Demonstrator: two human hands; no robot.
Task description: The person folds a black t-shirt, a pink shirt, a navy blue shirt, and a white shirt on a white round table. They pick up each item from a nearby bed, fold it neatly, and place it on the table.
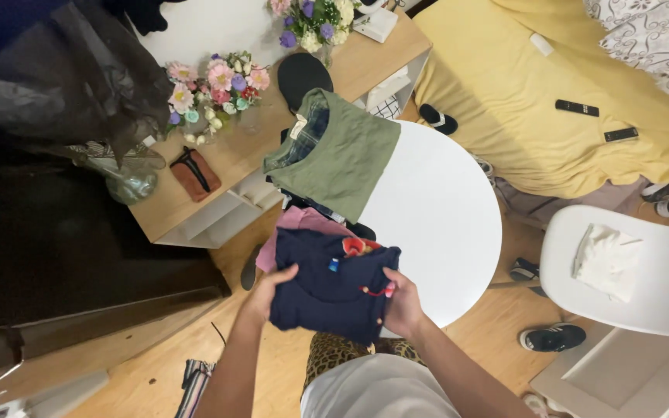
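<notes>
Right now both hands are on a folded navy garment [333,285], held over the near edge of the round white desk [443,224]. The left hand [269,288] grips its left side, fingers curled shut around the cloth; the right hand [403,303] clamps the right side, fingers closed on the fabric beside a small red trim. A blue tag and a red-orange patch show on the garment's top. Just beyond it, touching its far edge, lies a pink garment [303,222], and past that a folded green shirt [342,159] tops a pile at the desk's left rim. To the left stands a low wooden shelf [226,159] carrying a flower bunch [214,89], a brown pouch [195,174] and a black cap [302,75]. Over on the right, a white chair [660,298] holds a crumpled white cloth [607,259], well apart from the hands. Beyond, a yellow bed [520,101] bears two black remotes [577,107]. Shoes [551,337] sit on the wooden floor under the desk's right side.
</notes>
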